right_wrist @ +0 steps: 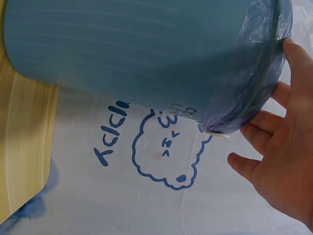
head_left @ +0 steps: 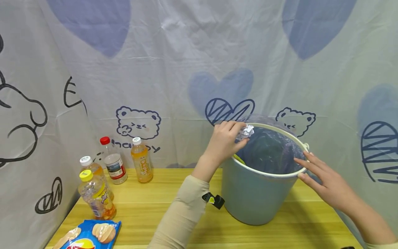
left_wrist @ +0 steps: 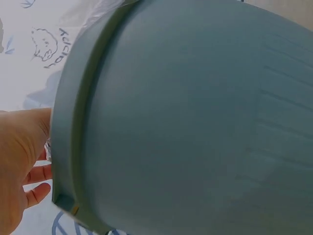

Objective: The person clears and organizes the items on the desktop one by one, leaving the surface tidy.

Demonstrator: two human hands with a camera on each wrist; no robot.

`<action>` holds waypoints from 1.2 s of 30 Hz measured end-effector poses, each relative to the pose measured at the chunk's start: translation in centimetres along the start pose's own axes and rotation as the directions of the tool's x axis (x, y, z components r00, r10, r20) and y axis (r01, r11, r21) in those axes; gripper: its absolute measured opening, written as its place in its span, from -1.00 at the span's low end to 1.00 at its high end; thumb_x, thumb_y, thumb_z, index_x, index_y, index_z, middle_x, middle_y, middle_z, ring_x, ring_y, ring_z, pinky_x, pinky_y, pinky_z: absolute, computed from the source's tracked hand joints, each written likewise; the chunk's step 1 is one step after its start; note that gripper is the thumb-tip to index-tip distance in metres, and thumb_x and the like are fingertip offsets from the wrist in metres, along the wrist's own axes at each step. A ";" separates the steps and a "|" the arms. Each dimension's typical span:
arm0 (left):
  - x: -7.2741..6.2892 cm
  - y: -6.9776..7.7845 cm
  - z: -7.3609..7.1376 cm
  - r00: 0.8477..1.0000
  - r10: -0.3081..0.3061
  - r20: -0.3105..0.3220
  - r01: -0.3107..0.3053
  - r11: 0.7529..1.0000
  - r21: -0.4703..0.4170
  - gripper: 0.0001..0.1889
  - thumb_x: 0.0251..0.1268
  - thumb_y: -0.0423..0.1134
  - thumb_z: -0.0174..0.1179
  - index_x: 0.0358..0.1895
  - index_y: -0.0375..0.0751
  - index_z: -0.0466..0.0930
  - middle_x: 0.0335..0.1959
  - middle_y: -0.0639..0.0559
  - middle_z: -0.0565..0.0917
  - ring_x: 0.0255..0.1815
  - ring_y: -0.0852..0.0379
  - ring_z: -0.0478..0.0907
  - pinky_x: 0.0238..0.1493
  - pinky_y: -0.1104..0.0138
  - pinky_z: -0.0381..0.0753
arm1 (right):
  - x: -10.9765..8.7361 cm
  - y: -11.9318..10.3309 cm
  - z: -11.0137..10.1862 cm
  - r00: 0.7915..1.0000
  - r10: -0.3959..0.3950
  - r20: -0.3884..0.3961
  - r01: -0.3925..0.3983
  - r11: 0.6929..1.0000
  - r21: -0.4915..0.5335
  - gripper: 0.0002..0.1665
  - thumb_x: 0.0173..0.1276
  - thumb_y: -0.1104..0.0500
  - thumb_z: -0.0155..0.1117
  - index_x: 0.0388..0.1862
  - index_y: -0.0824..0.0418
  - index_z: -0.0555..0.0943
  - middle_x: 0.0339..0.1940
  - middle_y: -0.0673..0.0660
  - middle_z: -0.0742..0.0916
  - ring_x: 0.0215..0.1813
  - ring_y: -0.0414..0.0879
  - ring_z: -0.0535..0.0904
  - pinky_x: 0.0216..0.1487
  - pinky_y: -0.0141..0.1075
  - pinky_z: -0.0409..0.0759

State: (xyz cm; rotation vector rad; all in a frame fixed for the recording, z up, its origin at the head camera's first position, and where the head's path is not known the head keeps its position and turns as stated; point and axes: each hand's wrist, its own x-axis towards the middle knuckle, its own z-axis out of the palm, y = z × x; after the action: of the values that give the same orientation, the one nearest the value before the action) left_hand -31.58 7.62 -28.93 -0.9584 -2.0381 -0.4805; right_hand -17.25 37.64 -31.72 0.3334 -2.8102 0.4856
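A blue-grey trash can [head_left: 256,197] with a cream rim stands on the wooden table, lined with a thin translucent purplish bag [head_left: 270,145]. At the rim's left side, my left hand [head_left: 224,142] pinches a crumpled white paper [head_left: 247,131] over the opening. In the left wrist view the can's wall [left_wrist: 186,112] hides most of that paper. My right hand [head_left: 328,183] rests its extended fingers on the right side of the rim. Seen from the right wrist, its fingertips touch the bag's folded-over edge [right_wrist: 264,63]. Something yellow-green [head_left: 238,159] shows just inside the rim.
Left on the table stand an orange drink bottle [head_left: 142,162], a red-capped bottle [head_left: 115,164], a yellow-capped bottle [head_left: 96,197] and a white-capped bottle [head_left: 86,160] behind it. A blue chip bag [head_left: 105,238] lies in front. A printed cloth [head_left: 174,86] hangs behind the table.
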 end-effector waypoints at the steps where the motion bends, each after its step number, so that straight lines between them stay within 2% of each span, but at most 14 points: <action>1: 0.2 0.1 0.1 1.000 -0.002 0.019 0.002 1.000 -0.001 -0.58 0.15 0.01 0.36 0.06 -0.04 0.60 -0.03 0.04 0.69 -0.05 0.04 0.61 -0.11 0.16 0.57 | 0.0 0.0 0.0 1.000 -0.001 -0.002 0.001 1.000 -0.001 -0.41 0.49 -0.03 0.08 0.46 -0.01 0.34 0.59 0.26 0.17 0.60 0.28 -0.05 0.14 0.52 0.12; 5: 0.9 0.7 0.6 0.995 -0.031 0.099 0.034 0.999 -0.024 -0.56 0.21 0.05 0.32 0.11 -0.01 0.57 0.03 0.06 0.68 0.02 0.05 0.60 -0.08 0.17 0.56 | -0.1 0.1 0.0 1.000 -0.002 -0.006 0.002 1.000 -0.001 -0.41 0.49 -0.03 0.09 0.45 -0.01 0.34 0.59 0.26 0.17 0.60 0.28 -0.06 0.14 0.52 0.13; 10: 2.0 1.6 1.4 0.984 -0.070 0.167 0.081 0.995 -0.066 -0.55 0.24 0.07 0.29 0.15 0.03 0.55 0.07 0.08 0.67 0.05 0.08 0.60 0.02 0.18 0.56 | -0.2 0.2 0.0 1.000 0.001 -0.008 -0.001 1.000 -0.002 -0.41 0.49 -0.02 0.09 0.45 -0.01 0.34 0.59 0.26 0.18 0.61 0.26 -0.07 0.13 0.52 0.13; 16: 2.8 2.3 2.3 0.978 -0.073 0.198 0.081 0.996 -0.034 -0.57 0.27 0.08 0.26 0.15 0.04 0.54 0.04 0.11 0.67 0.00 0.11 0.61 -0.02 0.25 0.58 | -0.3 0.2 0.0 1.000 0.015 -0.003 -0.015 1.000 -0.004 -0.41 0.49 -0.03 0.09 0.46 -0.01 0.34 0.59 0.25 0.17 0.61 0.25 -0.08 0.12 0.53 0.13; 24: 2.6 1.9 2.8 0.975 -0.048 0.215 0.063 0.996 -0.064 -0.56 0.27 0.04 0.27 0.16 -0.01 0.54 0.04 0.09 0.68 0.03 0.12 0.61 0.09 0.30 0.54 | -0.1 0.0 0.1 1.000 0.009 -0.011 -0.010 1.000 -0.006 -0.41 0.48 -0.04 0.09 0.46 -0.03 0.34 0.59 0.24 0.18 0.61 0.25 -0.06 0.11 0.52 0.14; 27: 2.7 1.9 2.7 0.967 -0.057 0.249 0.077 0.994 -0.072 -0.56 0.27 0.03 0.27 0.18 0.01 0.53 0.07 0.09 0.67 0.08 0.11 0.59 0.11 0.28 0.53 | 0.0 0.0 0.1 1.000 0.008 -0.014 -0.008 1.000 -0.006 -0.41 0.49 -0.04 0.09 0.46 -0.03 0.34 0.60 0.23 0.17 0.61 0.26 -0.05 0.12 0.53 0.14; 33: 2.7 1.9 2.7 0.935 -0.092 0.342 0.120 0.991 -0.064 -0.55 0.29 0.02 0.25 0.21 0.04 0.50 0.15 0.09 0.62 0.21 0.10 0.54 0.24 0.22 0.48 | 0.1 0.0 0.1 1.000 0.005 -0.015 -0.005 1.000 -0.007 -0.42 0.49 -0.04 0.09 0.45 -0.03 0.35 0.60 0.22 0.17 0.61 0.24 -0.06 0.13 0.52 0.13; 36: 2.7 2.0 2.8 0.929 -0.094 0.358 0.124 0.990 -0.062 -0.55 0.30 0.02 0.25 0.21 0.04 0.49 0.13 0.09 0.62 0.21 0.10 0.54 0.32 0.19 0.44 | 0.0 0.1 0.2 1.000 0.003 -0.018 -0.003 1.000 -0.005 -0.42 0.48 -0.03 0.09 0.45 -0.02 0.35 0.59 0.23 0.18 0.62 0.23 -0.07 0.12 0.52 0.14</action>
State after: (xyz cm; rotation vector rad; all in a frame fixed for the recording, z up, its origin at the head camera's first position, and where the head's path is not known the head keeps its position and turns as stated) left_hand -32.54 11.89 -28.43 -1.0459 -2.4233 -0.4821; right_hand -17.31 37.70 -31.92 0.3229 -2.7947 0.4793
